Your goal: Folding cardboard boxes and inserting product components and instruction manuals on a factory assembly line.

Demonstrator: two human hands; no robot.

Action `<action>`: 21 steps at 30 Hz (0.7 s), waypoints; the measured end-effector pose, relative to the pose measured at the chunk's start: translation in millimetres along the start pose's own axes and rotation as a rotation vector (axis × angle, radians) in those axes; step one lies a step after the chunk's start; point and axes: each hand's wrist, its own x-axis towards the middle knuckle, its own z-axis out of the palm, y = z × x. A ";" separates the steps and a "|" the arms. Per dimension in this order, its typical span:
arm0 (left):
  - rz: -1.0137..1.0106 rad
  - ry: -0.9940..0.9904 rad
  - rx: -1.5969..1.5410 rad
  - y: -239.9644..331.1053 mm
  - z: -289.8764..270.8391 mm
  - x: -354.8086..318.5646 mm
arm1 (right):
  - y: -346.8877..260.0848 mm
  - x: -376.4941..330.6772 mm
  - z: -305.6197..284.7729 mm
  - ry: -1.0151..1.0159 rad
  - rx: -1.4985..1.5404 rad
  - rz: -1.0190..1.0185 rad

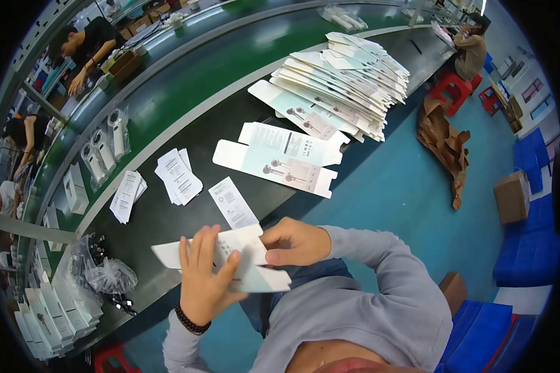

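A partly folded white and pale green carton (250,278) is between my hands above the near edge of the bench. My left hand (205,273) grips its left part, thumb on the printed face and fingers along the upper edge. On the opposite end, my right hand (298,241) has its fingers curled at the carton's flaps, with some fingertips hidden. Just beyond the carton lies a printed leaflet (231,202). Farther off, a flat unfolded carton (280,160) lies beside a large fanned stack of flat cartons (342,81).
Two leaflet piles (178,176) (129,196) lie left of the single leaflet. Bagged white devices (106,146) rest on the green conveyor (186,84). Bagged cables (109,273) and upright finished boxes (59,317) stand at the left. Brown paper (443,143) lies on the floor; other people work farther off.
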 end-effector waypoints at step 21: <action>-0.667 0.809 -0.728 23.3 36.7 -47.2 | 68.0 19.4 48.7 0.070 -0.278 -0.020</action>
